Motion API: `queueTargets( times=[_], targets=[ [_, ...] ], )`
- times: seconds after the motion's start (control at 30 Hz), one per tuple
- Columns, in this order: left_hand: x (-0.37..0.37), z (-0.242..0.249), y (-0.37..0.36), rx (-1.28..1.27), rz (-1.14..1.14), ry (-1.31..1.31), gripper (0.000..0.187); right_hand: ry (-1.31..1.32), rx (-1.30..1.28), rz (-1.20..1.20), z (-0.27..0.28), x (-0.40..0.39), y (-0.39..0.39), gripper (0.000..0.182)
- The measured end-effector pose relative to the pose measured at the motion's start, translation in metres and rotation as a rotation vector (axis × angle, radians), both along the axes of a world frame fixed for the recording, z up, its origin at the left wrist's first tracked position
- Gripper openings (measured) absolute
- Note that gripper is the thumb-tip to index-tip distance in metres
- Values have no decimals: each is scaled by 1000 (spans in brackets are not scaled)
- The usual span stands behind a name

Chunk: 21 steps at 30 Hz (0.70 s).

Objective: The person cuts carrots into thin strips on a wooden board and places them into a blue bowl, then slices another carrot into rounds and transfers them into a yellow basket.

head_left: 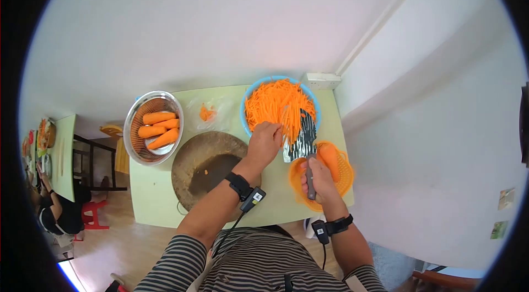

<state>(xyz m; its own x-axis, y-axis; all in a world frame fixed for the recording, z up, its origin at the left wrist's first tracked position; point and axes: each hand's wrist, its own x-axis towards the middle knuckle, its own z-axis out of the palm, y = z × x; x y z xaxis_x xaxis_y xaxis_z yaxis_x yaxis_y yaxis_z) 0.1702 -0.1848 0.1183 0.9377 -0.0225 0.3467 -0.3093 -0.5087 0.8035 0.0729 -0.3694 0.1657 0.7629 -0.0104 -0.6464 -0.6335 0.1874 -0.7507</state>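
A blue-rimmed bowl (pixel 243 111) heaped with shredded carrot (pixel 273 100) stands at the back of the table. My right hand (pixel 321 180) is closed round the handle of a cleaver (pixel 305 140), whose wide blade reaches over the bowl's front right edge. Carrot shreds lie against the blade. Beside it, at the bowl's front edge, my left hand (pixel 266 142) is closed, its fingertips against some shreds; what it grips is too small to make out. Under my right hand sits an orange basket (pixel 346 173) with a whole carrot (pixel 329 158).
A round chopping board (pixel 187 166) with a wet patch lies left of my left forearm. Behind it is a plastic bag (pixel 220 113) with carrot scraps. A metal bowl (pixel 129 126) holds several carrots. At far left, a person (pixel 55 209) sits by another table (pixel 67 154).
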Motion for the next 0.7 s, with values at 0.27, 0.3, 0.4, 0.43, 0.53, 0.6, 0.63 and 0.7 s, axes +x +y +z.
queueTargets(
  times=[0.27, 0.3, 0.4, 0.43, 0.53, 0.6, 0.63, 0.7],
  targets=[
    [42, -18, -2, 66, -42, -15, 33, -54, -131, -11, 4, 57, 23, 25],
    [44, -22, 0, 62, -42, 3, 33, -82, -188, -3, 3, 59, 25, 23],
    [43, -30, 0, 54, -87, -71, 37, -112, -273, -1, 5, 58, 27, 20],
    [42, -30, -1, 120, -99, -82, 41, -138, -296, 1, 7, 58, 26, 19],
    [44, -33, -6, 205, -140, -154, 48, -168, -394, -1, 10, 55, 27, 16],
    [46, -31, -10, 228, -166, -212, 51, -192, -415, 21, 7, 52, 23, 16],
    [47, -29, -11, 249, -193, -221, 52, -217, -429, 45, 7, 51, 22, 16],
    [49, -25, -13, 269, -225, -229, 53, -213, -441, 43, 11, 48, 27, 17]
  ],
)
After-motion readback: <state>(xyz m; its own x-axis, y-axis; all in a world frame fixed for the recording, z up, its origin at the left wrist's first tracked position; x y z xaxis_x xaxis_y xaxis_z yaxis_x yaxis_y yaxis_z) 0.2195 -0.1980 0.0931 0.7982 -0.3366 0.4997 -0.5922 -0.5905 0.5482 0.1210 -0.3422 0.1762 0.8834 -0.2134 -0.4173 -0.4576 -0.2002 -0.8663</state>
